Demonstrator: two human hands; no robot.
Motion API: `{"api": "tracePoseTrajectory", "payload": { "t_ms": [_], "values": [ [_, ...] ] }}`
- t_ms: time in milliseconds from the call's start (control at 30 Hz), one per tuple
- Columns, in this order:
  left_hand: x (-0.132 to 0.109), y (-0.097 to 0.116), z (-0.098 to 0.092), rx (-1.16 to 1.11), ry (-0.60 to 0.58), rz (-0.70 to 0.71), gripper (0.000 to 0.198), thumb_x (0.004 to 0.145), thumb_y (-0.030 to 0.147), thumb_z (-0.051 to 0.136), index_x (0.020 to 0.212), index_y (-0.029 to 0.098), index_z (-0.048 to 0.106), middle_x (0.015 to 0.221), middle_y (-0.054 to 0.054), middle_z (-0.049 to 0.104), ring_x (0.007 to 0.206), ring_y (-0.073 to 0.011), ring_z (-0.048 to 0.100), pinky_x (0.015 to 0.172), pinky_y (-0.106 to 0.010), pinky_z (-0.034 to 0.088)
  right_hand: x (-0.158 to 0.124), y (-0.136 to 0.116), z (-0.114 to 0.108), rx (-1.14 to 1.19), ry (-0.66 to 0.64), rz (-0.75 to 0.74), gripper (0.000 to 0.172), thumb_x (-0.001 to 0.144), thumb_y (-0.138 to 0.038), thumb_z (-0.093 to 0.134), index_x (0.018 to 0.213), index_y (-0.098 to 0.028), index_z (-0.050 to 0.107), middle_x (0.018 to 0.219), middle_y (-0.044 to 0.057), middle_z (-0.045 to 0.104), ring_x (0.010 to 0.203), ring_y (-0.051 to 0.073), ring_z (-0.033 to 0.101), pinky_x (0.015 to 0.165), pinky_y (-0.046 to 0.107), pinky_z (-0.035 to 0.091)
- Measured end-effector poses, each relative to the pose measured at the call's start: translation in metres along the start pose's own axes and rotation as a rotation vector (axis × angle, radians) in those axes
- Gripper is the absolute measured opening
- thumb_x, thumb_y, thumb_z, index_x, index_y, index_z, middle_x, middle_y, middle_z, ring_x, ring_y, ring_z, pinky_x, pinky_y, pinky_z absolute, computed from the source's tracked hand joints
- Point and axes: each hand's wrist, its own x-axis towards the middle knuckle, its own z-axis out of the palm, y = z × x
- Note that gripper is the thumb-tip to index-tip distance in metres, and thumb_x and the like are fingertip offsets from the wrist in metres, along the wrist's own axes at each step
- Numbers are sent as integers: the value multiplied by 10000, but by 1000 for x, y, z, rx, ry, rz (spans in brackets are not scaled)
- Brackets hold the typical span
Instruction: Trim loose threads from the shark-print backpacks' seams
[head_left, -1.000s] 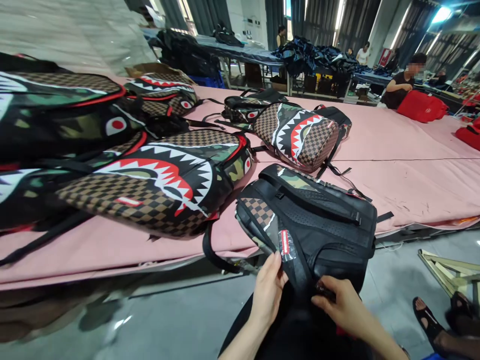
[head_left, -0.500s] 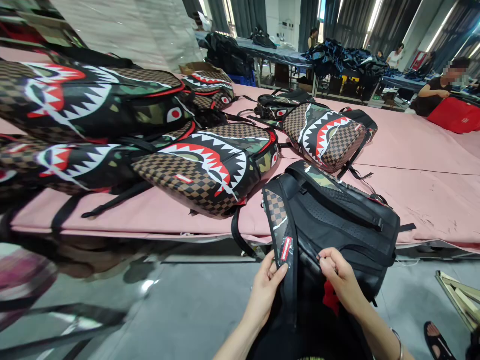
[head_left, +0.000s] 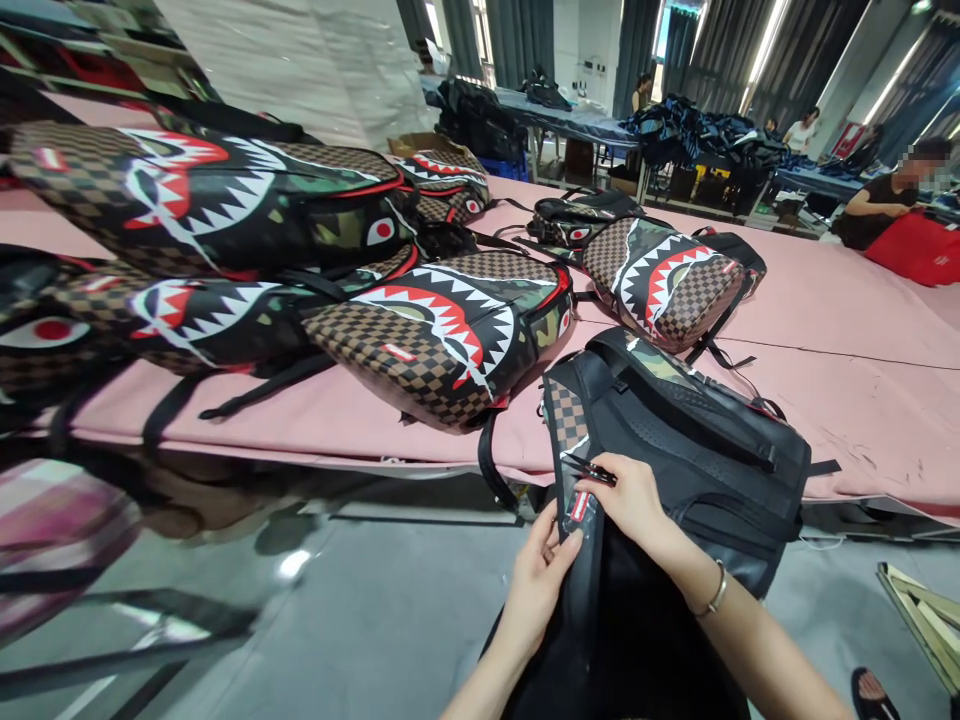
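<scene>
A black backpack lies back-panel up at the table's near edge, its lower left part reaching toward me. My left hand is closed on the edge of its shoulder strap, which has a checkered and camouflage face. On that strap sits a small red label under shiny clear film. Just above the label, my right hand grips small dark thread snips, their narrow tips pointing left over the strap. Whether the blades touch the strap I cannot tell.
Several shark-mouth backpacks lie on the pink table, mostly to the left. A person handles a red bag at the far right. Dark cloth piles cover tables behind. A wooden frame stands low right.
My right hand has moved left and up from the backpack's middle to the strap beside the label, and the snips now show. My left hand keeps its hold. The view has shifted slightly left.
</scene>
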Motion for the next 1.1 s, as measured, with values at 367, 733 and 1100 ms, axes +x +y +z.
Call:
{"api": "tracePoseTrajectory", "payload": {
  "t_ms": [367, 733, 1100],
  "values": [
    [16, -14, -26, 23, -73, -10, 521, 694, 341, 686, 1167, 179, 541, 1215, -95, 587, 1131, -262, 532, 1007, -362, 386, 6, 0, 6, -344, -101, 24, 124, 865, -209, 464, 871, -190, 587, 850, 36, 653, 791, 173, 602, 644, 237, 370],
    [7, 0, -37, -27, -104, -165, 583, 711, 385, 670, 1212, 201, 437, 1051, -89, 656, 820, -238, 654, 688, -299, 513, 10, -1, -1, 174, -181, 120, 298, 845, -365, 455, 680, -168, 605, 605, -10, 573, 590, 124, 512, 555, 228, 341],
    [-2, 9, -28, -70, -67, -89, 541, 706, 398, 672, 1173, 192, 492, 1084, -88, 643, 924, -241, 625, 784, -293, 488, -20, 0, 14, -112, 105, -202, 174, 837, -238, 493, 830, -184, 658, 781, 48, 664, 739, 165, 595, 690, 254, 415]
  ]
}}
